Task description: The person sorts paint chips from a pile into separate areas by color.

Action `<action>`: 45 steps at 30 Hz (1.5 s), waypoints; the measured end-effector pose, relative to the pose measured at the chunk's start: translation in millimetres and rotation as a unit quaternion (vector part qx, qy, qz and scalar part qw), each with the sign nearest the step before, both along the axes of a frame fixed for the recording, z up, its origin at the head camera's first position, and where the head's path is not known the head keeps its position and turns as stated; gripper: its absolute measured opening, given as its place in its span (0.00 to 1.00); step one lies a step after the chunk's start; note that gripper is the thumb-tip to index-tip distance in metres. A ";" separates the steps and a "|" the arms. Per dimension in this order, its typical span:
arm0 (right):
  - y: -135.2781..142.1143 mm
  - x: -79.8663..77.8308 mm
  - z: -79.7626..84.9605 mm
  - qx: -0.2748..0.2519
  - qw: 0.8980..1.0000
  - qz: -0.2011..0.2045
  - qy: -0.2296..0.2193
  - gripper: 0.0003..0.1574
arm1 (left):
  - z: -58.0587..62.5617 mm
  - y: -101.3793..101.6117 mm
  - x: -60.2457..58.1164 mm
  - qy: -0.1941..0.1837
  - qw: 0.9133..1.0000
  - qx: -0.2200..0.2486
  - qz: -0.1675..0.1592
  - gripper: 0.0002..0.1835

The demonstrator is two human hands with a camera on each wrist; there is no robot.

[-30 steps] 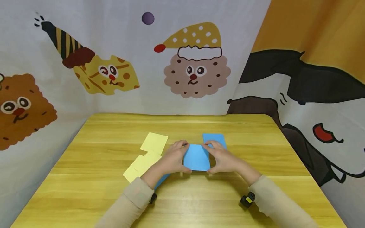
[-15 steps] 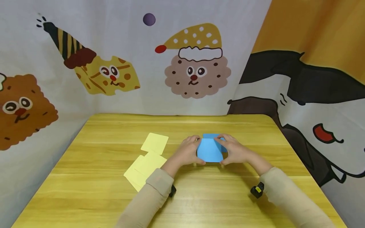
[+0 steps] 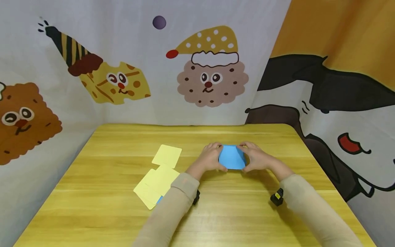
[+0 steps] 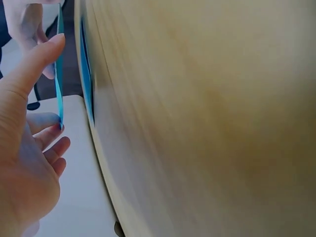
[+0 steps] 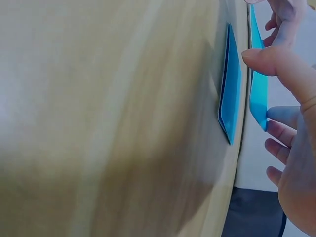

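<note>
Between both hands a blue square card [image 3: 231,158] is held above the table, its edges seen nearly side-on in the wrist views. My left hand [image 3: 211,158] pinches its left side with thumb at the near corner and fingers at the far one. On the opposite side my right hand [image 3: 256,158] grips it the same way. Under the held card, more blue cards [image 5: 232,89] lie on the tabletop, a gap apart from it; the same blue cards [image 4: 86,74] show in the left wrist view. In the head view the held card mostly covers them.
Left of the hands lie a single yellow card [image 3: 167,156] and, nearer, overlapping yellow cards [image 3: 154,187]. A blue corner [image 3: 159,200] pokes out beside the left sleeve. The wooden table [image 3: 231,212] ends at a printed cloth [image 3: 129,113].
Both hands have carried the blue card to the right and away from the body, until it overlaps the blue cards on the table. The yellow cards have stayed put.
</note>
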State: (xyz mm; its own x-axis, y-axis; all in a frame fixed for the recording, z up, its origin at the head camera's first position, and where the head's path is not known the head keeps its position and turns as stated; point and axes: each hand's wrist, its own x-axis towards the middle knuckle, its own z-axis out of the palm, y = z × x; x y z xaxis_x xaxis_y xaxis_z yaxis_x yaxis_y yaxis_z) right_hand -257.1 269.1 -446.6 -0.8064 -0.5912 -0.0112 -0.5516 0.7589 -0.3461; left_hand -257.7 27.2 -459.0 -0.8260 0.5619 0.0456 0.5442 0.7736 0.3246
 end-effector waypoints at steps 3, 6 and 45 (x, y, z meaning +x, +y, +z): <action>1.2 -5.7 -2.1 -0.002 1.000 0.006 -0.008 0.64 | -5.6 2.6 -5.2 -0.002 1.000 -0.009 0.006 0.56; 2.9 -11.3 -4.4 0.004 1.000 0.004 -0.020 0.63 | -11.3 6.0 -10.9 -0.005 1.000 -0.015 0.013 0.56; 9.9 -28.2 -15.2 0.003 0.994 -0.021 -0.105 0.60 | -20.9 11.9 -24.6 -0.071 0.997 -0.021 0.033 0.54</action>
State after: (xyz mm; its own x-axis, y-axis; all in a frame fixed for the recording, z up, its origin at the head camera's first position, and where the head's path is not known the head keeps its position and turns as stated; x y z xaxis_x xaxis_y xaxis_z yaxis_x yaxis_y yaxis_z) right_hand -285.3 279.0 -461.8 -0.8099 -0.5566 -0.1852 -0.4358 0.7823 -0.4451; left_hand -282.4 39.2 -479.8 -0.8573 0.5058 -0.0958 0.4435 0.8202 0.3615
